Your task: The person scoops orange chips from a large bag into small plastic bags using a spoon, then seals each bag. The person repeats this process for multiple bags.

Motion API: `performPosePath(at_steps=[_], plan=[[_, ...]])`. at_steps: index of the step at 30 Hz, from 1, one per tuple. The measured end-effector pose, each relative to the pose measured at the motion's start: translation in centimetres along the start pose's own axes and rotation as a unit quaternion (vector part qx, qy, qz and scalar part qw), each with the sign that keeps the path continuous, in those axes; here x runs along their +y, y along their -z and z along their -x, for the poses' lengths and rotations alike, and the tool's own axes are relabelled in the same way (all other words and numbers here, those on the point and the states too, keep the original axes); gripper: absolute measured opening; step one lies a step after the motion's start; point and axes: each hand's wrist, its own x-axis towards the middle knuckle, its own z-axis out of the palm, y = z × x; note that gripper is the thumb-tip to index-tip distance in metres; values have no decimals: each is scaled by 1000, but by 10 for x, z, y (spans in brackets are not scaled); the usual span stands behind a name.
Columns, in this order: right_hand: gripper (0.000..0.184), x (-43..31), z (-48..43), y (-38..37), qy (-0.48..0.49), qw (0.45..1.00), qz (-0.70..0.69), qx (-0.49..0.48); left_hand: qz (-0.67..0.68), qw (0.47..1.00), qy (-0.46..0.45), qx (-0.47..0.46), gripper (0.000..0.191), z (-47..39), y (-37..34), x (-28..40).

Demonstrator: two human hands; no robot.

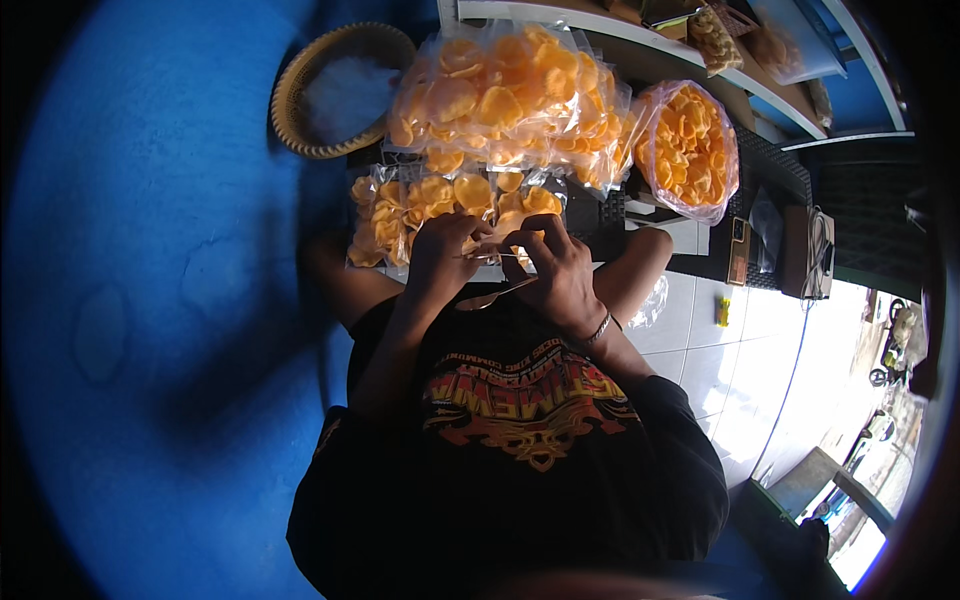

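Observation:
My left hand pinches the top of a clear plastic bag of orange crackers. Close on its right, my right hand has bent fingers at the same bag and holds a metal spoon, its bowl pointing down left over my lap. A thin pale strip between the hands is too small to name. More filled cracker bags lie in a row beside and beyond my left hand. Behind them is a large heap of filled clear bags.
A round woven basket with translucent plastic inside stands at the upper left by a blue wall. A big open bag of crackers stands at the right. Beyond it are a phone and a box with a cable. Shelving crosses the top.

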Motion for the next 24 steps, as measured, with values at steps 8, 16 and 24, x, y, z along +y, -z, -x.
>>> performPosePath(at_steps=[8, 16, 24], plan=[[28, 3, -1, -2, -98, 990, -98, -14, 48, 989, 117, -73, 22, 15, -3, -12], [28, 26, 6, -14, -133, 981, -120, -76, -2, 993, 87, -78, 22, 8, 7, -6], [25, 32, 0, 5, -166, 958, -174, -157, 68, 973, 138, -172, 27, 7, 25, -24]])
